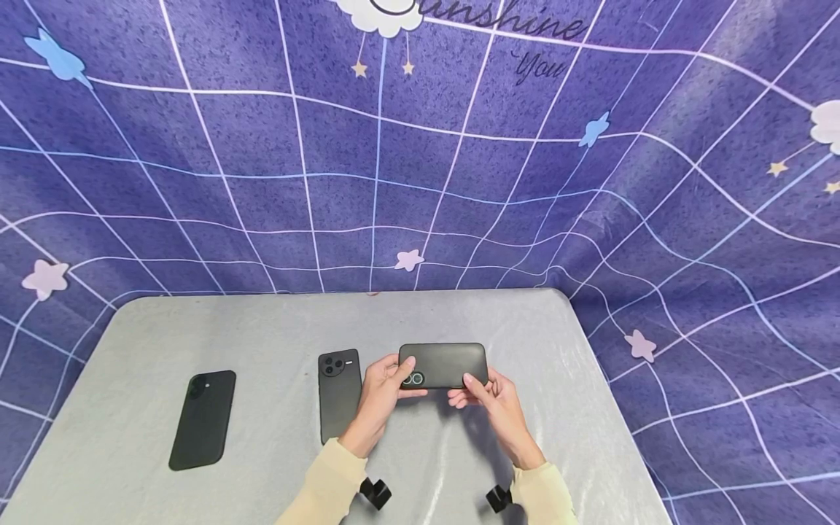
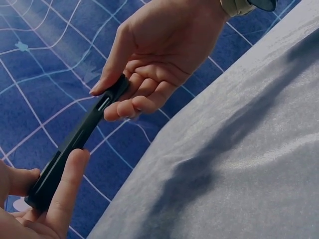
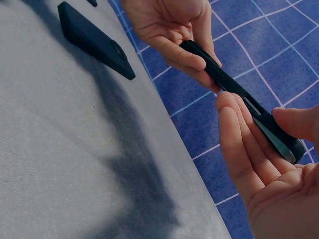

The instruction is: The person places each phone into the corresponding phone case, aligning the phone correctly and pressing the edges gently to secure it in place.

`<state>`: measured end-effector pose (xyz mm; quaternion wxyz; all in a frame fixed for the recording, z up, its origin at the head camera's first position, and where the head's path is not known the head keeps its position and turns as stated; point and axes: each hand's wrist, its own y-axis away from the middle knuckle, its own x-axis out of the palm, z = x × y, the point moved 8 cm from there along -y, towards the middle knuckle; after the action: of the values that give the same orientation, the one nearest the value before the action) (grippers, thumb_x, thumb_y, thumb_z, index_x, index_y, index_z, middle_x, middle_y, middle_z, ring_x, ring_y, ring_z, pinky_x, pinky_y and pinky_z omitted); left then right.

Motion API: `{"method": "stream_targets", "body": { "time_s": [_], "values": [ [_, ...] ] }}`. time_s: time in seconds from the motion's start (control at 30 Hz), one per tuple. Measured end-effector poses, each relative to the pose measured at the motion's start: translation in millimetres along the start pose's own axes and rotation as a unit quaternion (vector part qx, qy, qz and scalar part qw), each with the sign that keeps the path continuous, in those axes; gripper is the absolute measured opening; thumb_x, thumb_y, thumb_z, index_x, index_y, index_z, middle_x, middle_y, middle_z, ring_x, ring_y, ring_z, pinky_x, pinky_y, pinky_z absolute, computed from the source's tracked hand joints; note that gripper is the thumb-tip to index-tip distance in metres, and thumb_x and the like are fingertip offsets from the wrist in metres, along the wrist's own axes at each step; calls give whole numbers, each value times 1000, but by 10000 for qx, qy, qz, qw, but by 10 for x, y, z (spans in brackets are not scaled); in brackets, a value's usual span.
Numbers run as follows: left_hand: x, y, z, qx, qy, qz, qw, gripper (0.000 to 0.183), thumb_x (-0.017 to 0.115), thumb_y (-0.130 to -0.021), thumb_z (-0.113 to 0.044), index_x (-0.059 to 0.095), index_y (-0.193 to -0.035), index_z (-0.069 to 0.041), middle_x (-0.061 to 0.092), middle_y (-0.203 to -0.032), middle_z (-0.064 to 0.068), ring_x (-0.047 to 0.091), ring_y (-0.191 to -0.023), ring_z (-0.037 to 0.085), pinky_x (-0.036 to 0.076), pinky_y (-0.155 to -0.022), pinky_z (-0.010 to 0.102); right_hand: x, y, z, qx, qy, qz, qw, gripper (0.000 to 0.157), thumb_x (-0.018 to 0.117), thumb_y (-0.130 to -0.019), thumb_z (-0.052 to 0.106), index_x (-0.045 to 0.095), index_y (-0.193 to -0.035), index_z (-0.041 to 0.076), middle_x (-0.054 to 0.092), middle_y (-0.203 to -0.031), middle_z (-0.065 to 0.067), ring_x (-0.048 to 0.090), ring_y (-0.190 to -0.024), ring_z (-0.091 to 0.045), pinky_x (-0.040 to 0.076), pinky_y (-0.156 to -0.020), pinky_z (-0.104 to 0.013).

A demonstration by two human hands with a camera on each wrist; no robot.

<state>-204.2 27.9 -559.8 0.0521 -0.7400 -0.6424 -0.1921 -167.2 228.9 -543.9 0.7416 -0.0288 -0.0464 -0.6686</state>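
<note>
A dark phone point(image 1: 442, 364), apparently in a case, is held sideways above the table, its back and two ringed lenses facing the head camera. My left hand point(image 1: 377, 399) grips its left end, thumb on the back beside the lenses. At the other end my right hand point(image 1: 500, 412) pinches it, thumb on the near corner and fingers beneath. In the right wrist view, the edge of the phone point(image 3: 239, 94) appears split into two layers near the right hand point(image 3: 279, 184). Both wrist views show it edge-on, so its screen side is hidden.
A second dark phone point(image 1: 340, 401) with a round camera bump lies just left of my left hand, partly covered by that forearm. Farther left lies a black phone point(image 1: 203, 419), back up. The grey cloth-covered table point(image 1: 275, 328) ends before a purple-blue gridded curtain point(image 1: 249, 146).
</note>
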Motion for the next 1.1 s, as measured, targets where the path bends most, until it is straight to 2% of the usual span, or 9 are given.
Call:
{"method": "stream_targets", "body": {
  "time_s": [0.1, 0.27, 0.43, 0.63, 0.73, 0.97, 1.1],
  "values": [
    [1, 2, -2, 10, 21, -4, 10000, 25, 61, -111, -10, 60, -118, 14, 67, -95, 13, 75, -85, 23, 62, -86, 64, 4, -5, 3, 21, -37, 41, 10000, 33, 60, -111, 13, 57, -126, -16, 70, -100, -44, 81, -81, -28, 67, -80, -43],
    [3, 7, -1, -8, 67, -5, 10000, 25, 61, -110, -10, 60, -117, 14, 67, -96, 13, 74, -86, 23, 62, -86, 64, 9, -8, 15, 55, -54, 115, 9999, 33, 59, -111, 12, 56, -129, -16, 69, -101, -45, 80, -85, -37, 67, -83, -48],
    [1, 7, -6, 17, 34, 0, 10000, 27, 61, -110, -11, 60, -120, 14, 70, -102, 17, 76, -91, 24, 62, -87, 64, 9, -6, 36, 31, -55, 84, 9999, 34, 60, -111, 13, 56, -129, -16, 70, -99, -43, 80, -80, -32, 67, -80, -46],
    [-16, 16, -7, 2, 21, -41, 10000, 26, 62, -110, -11, 61, -118, 13, 70, -100, 17, 76, -88, 24, 63, -85, 62, -39, 15, 5, 131, 209, -184, 9995, 29, 63, -110, 17, 62, -118, -11, 77, -86, -24, 76, -69, -19, 64, -69, -32],
    [-15, 28, -21, 30, 6, -32, 10000, 28, 63, -110, -12, 61, -120, 14, 70, -100, 16, 76, -87, 23, 65, -82, 57, -73, 27, -13, 196, 271, -370, 9988, 30, 64, -110, 19, 64, -115, -10, 77, -82, -18, 73, -67, -16, 64, -68, -31],
    [-13, 31, -15, 5, -69, 11, 10000, 29, 62, -111, -14, 62, -122, 13, 72, -102, 20, 78, -86, 28, 66, -83, 54, -124, 35, 10, 50, 322, -893, 9955, 32, 71, -107, 18, 66, -120, -10, 75, -80, -23, 72, -63, -17, 65, -66, -38],
    [-6, 41, -19, 9, -27, 12, 10000, 27, 62, -111, -14, 61, -117, 13, 68, -95, 14, 76, -82, 25, 65, -83, 56, -107, 50, 34, -48, 328, -857, 9958, 32, 66, -109, 16, 64, -120, -14, 74, -80, -26, 73, -63, -17, 65, -65, -35]
  ]
}}
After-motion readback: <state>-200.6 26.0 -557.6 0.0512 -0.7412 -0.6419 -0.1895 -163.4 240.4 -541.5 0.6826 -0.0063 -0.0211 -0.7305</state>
